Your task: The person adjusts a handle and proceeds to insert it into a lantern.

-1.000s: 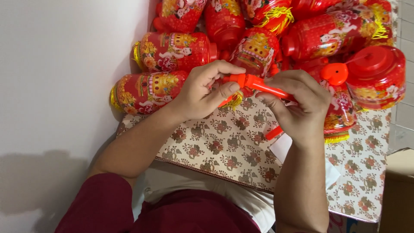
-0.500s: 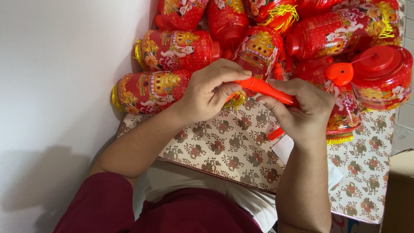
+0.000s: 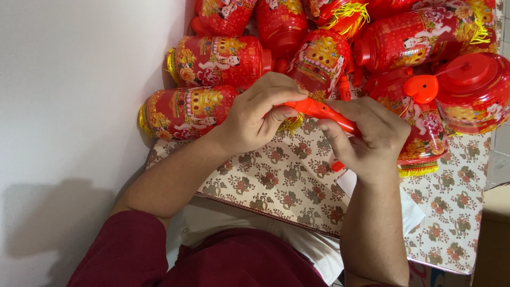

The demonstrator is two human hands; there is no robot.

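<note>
Close to the person's lap, over the near edge of the flower-patterned cloth that covers the table, both hands are closed on one slim orange plastic handle. The left hand pinches its upper end between thumb and fingers; the right hand is wrapped round the lower length, so most of the stick is hidden in the fist and only the middle stretch shows between the two hands. A short red stub pokes out under the right palm; whether it belongs to the same handle I cannot tell.

By the look of it, the handle is not yet joined to any lantern: it is held clear above the cloth, apart from the heap. So the fitting seems to be mid-way at best.

Just beyond the hands lies a red lantern with gold trim on its side, and behind it another. To the right, a round lantern with a red cap has an orange knob beside it. Farther back, more lanterns are piled up with yellow tassels spilling among them. No box or tray is in sight; the lanterns lie loose on the cloth, and what is inside them cannot be seen.
</note>
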